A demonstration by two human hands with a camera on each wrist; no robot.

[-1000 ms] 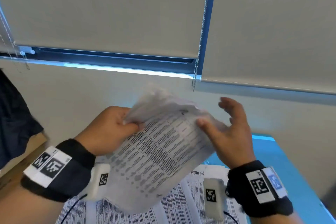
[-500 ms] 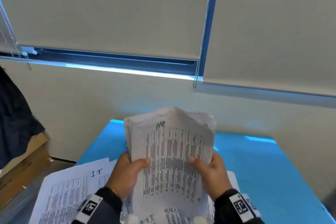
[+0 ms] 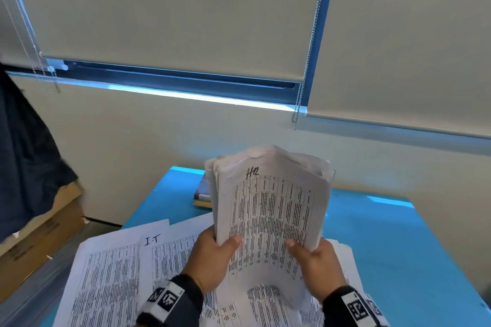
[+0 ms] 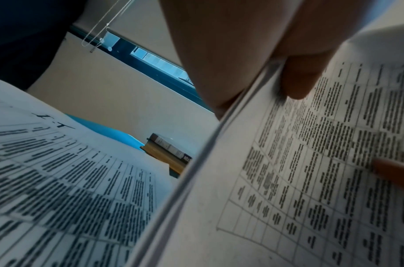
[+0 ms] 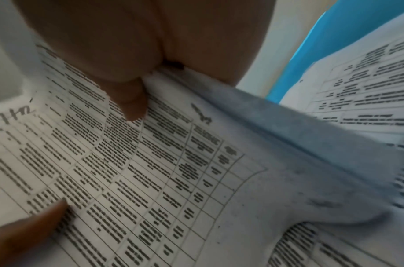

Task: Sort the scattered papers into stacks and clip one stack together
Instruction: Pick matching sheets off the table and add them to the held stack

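The blue tabletop (image 3: 393,241) now fills more of the head view than half a second ago, and its far left corner has come into sight; loose printed sheets, one headed "I.T" (image 3: 152,240), cover its near part as before; the paper stack (image 3: 268,210) marked "HR" stands nearly upright above them, held a little higher in the picture than it was, its lower edge curling toward the person. The left hand (image 3: 212,260) grips the stack's left edge, thumb across the front page and fingers behind; the right hand (image 3: 318,260) grips the right edge the same way; a second ago the right hand's fingers were spread off the page.

The left wrist view alone shows two books (image 4: 169,153) lying stacked on the tabletop beyond the sheets, only a sliver of them visible past the stack in the head view; the right wrist view alone shows the thickness of the stack's right edge (image 5: 288,126), many pages deep, with its thumb (image 5: 130,101) pressed on the printed table.
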